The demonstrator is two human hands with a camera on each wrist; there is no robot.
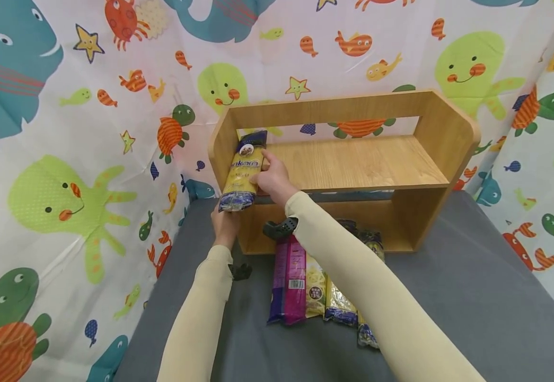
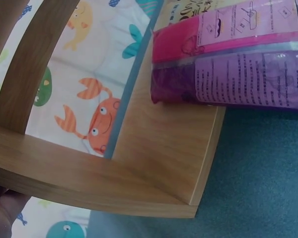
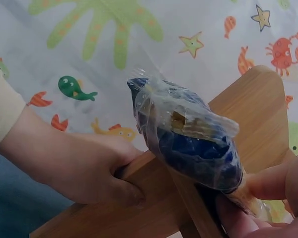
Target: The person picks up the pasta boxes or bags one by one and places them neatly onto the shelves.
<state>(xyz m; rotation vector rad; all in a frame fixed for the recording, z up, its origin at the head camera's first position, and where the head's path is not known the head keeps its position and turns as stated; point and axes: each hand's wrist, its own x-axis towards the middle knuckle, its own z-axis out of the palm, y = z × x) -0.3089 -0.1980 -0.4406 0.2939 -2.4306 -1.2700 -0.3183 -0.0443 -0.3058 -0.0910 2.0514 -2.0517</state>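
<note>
A wooden two-tier shelf [image 1: 348, 159] stands against the patterned backdrop. On its upper board, at the left end, a yellow-and-blue pasta packet [image 1: 244, 172] leans upright, its crinkled clear end [image 3: 188, 134] toward me. My right hand [image 1: 275, 178] holds the packet by its right edge; in the right wrist view, thumb and fingers pinch it low down. My left hand [image 1: 225, 227] grips the shelf's left side panel [image 3: 144, 183], thumb on the near face, just below and beside the packet. Only part of that hand shows in the left wrist view.
Below the shelf, a pink-and-purple packet [image 1: 288, 284] lies on the grey tabletop [image 1: 472, 297], its far end in the lower compartment. Next to it are a yellow packet [image 1: 315, 286] and several blue-ended packets [image 1: 341, 307], partly hidden by my right sleeve. A printed sea-animal cloth [image 1: 114, 228] hangs close at the left.
</note>
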